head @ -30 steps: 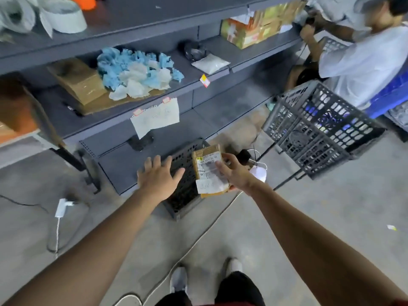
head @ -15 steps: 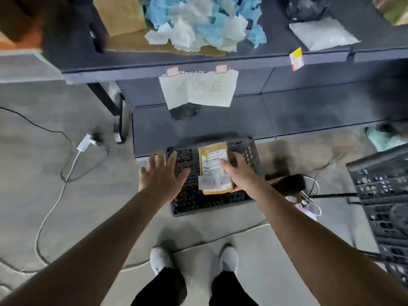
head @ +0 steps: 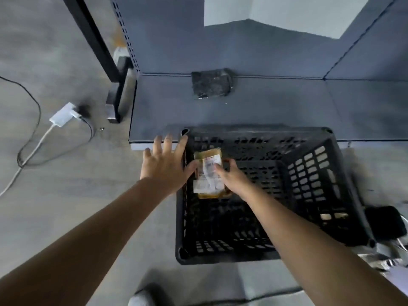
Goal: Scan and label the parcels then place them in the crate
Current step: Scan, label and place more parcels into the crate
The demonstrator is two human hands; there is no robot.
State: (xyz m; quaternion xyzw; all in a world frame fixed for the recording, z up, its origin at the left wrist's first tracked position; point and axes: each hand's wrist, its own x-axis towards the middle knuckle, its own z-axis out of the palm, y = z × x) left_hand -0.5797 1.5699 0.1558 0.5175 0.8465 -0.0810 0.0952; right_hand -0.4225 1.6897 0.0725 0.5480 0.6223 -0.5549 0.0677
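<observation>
Left hand (head: 164, 168) splayed open, right hand (head: 230, 176) grips the parcel (head: 206, 181)

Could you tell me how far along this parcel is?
Done: the parcel carries a white label. In hand: the right hand holds it inside the black crate; the left hand hovers open by its rim. Left: releasing it; scanning cannot be confirmed.

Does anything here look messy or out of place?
A white power adapter with loose cables trails across the grey concrete floor, a possible trip hazard; a crumpled dark packet lies alone on the low grey shelf.
</observation>
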